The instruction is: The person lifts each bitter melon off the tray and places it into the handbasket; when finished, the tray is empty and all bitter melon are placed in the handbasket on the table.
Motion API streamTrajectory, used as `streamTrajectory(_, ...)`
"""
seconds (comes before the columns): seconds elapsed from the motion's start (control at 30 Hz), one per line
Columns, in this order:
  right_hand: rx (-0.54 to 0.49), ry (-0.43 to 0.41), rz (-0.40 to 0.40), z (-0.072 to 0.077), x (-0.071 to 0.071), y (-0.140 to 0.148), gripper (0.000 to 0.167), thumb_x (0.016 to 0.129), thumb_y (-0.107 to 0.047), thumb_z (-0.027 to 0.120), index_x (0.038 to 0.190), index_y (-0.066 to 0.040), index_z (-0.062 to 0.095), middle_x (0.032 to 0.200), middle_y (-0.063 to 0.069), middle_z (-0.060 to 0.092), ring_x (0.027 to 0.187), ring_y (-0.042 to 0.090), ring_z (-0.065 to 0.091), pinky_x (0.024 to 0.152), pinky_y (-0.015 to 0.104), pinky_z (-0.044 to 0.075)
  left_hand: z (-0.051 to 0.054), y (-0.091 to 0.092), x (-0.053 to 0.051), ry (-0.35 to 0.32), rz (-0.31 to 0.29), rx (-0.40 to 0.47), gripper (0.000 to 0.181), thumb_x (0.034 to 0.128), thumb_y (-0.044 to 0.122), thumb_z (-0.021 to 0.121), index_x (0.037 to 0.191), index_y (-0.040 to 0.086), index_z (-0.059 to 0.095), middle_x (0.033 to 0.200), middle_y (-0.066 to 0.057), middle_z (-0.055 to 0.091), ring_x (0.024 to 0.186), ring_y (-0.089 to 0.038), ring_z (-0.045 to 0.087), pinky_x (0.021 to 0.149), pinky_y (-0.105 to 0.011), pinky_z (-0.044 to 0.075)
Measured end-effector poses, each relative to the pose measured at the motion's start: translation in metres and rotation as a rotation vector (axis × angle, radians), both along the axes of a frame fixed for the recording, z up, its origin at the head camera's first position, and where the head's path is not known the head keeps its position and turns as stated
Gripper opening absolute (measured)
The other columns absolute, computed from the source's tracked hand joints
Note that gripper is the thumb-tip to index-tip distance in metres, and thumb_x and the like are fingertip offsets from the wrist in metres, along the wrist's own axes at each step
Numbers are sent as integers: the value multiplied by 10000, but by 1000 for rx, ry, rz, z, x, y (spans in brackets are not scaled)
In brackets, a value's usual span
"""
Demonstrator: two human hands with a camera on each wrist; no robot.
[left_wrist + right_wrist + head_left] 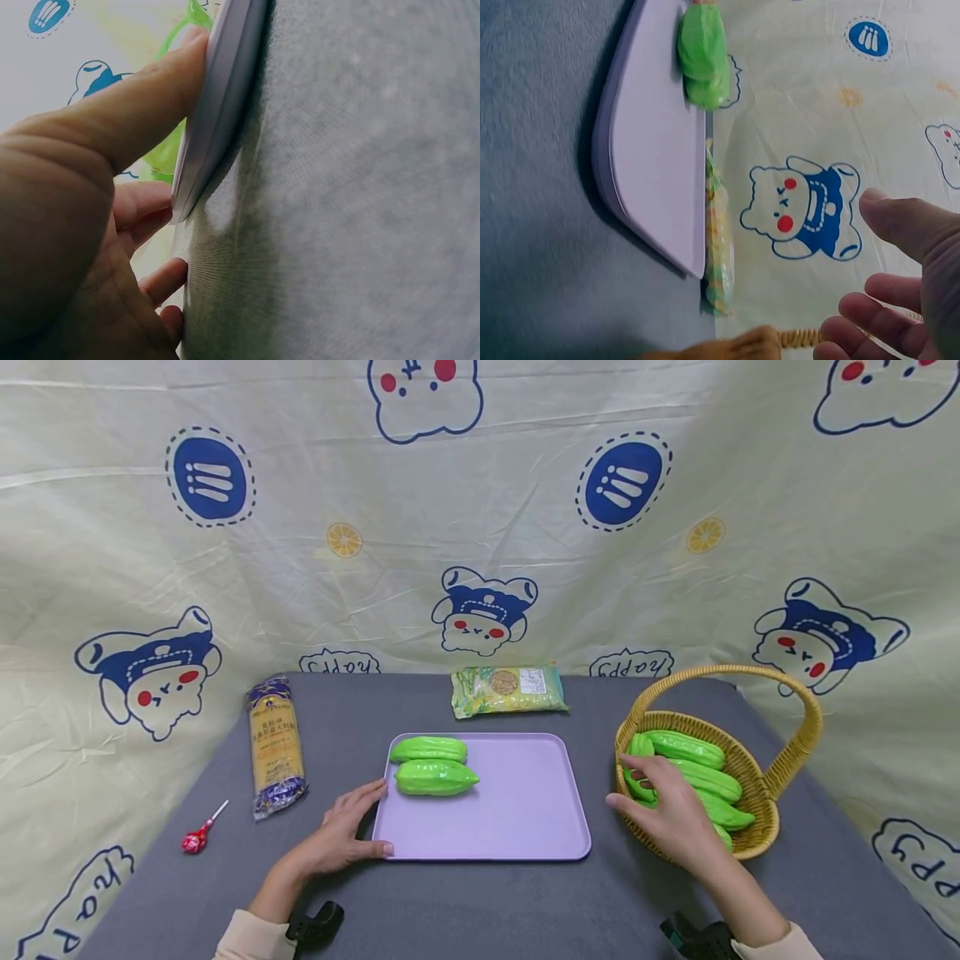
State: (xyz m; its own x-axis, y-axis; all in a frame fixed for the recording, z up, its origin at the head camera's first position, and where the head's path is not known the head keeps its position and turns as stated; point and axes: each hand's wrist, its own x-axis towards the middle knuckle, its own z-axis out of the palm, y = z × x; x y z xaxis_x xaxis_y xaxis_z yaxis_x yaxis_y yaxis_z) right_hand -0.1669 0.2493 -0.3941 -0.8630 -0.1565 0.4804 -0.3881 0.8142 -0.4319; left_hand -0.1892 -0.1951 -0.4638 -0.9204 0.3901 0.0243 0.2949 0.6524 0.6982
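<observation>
Two green gourds [435, 777] are lying side by side on the purple tray [510, 810], near its rear left corner, and the remaining part of the tray is being left bare. The left side of this tray is being touched by the left hand [348, 831]: the thumb and fingertips are resting at the rim, the fingers are being held rather straight, and no gourd is being grasped by them.

To the right of the tray, a wicker basket [767, 831] is standing, and several more gourds [712, 782] are being contained in it; their exact number is being hidden by the right hand [671, 806]. This hand is being held over the near left side of the basket, with thumb and fingers spread apart and nothing being gripped; whether any gourd is being touched cannot be told.

The work is being judged as only partly done: two gourds are being counted on the tray, and the larger part is lying in the basket. A transfer towards the tray is being supposed, not proved.

Farther out, a green-yellow packet [510, 691] is lying behind the tray, and a long packet [276, 739] and a red lollipop [195, 841] are lying at the left, untouched.
</observation>
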Motion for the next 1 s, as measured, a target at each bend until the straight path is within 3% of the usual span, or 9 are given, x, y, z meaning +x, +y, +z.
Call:
streamTrajectory(0.3,2,83,83,-9,-1,-20,531,700,-137,818,1182,-43,616,1056,70,623,908,167,559,721,354,490,-2,0,-1,-10,6,-2,897,747,401,766,1456,57,335,1544,-124,261,1344,-424,233,1013,-678,166)
streamTrajectory(0.53,2,14,121,-15,-2,-38,513,729,-201,804,1189,-67,619,1080,55,625,958,160,564,771,358,481,-1,1,0,-9,5,5,893,749,389,767,1453,48,336,1541,-130,265,1343,-428,232,1013,-678,164)
streamTrajectory(1.0,0,13,224,-22,-10,-81,500,733,-258,801,1166,-73,635,1060,24,639,956,161,578,776,336,484,-1,0,-1,-9,9,3,892,749,389,767,1455,54,336,1542,-133,263,1346,-428,228,1011,-674,169)
